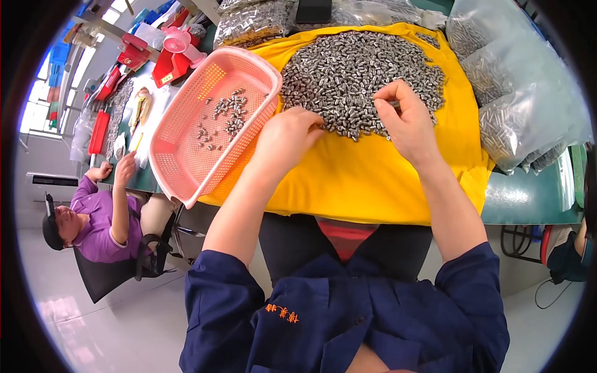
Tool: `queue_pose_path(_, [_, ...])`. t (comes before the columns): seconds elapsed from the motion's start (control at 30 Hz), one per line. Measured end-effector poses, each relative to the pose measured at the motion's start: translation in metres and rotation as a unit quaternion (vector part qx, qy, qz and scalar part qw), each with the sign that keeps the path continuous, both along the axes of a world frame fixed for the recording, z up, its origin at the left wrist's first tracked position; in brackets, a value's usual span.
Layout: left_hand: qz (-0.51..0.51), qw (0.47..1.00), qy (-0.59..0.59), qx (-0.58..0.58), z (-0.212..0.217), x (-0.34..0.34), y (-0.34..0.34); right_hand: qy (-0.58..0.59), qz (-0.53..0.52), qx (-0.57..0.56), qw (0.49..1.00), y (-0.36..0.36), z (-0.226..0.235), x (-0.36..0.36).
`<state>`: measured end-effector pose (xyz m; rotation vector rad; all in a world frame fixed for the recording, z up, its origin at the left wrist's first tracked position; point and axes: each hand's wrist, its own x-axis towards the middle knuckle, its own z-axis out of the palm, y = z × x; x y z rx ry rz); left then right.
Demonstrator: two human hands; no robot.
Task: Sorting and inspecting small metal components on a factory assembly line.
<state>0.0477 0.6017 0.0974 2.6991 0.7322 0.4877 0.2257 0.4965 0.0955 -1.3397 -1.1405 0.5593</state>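
Head view, left hand (287, 135), right hand (410, 127) at metal pieces (354, 74), grips nearly closed, hold unclear, orange writing (282, 313) on jacket (336, 311)

The left hand (285, 135) hides some of its own fingers, so I can't tell if it holds anything. At the tips of the right hand (410, 124), things are too small to tell if a bit is pinched there. The metal bits (364, 71) lie in a heap that hides the low ones. The yellow cloth (373, 180) covers much of the green surface (519, 202). The top edge cuts off the phone (313, 11). The bottom edge cuts off the blue shirt (311, 317).
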Motion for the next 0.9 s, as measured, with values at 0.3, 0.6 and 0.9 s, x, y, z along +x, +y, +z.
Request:
queue_pose_path(0.3, [0.046, 0.995, 0.046, -0.077, 0.003, 0.013, -0.002, 0.012, -0.002, -0.012, 1.000, -0.001, -0.001, -0.001])
queue_pose_path(0.6, [-0.017, 0.684, -0.325, -0.653, -0.010, 0.038, -0.010, 0.018, 0.039, -0.008, 0.999, -0.003, 0.001, -0.002])
queue_pose_path(0.9, [-0.055, 0.675, -0.332, -0.657, -0.019, 0.038, -0.009, -0.016, 0.048, -0.043, 0.998, -0.003, 0.006, -0.002])
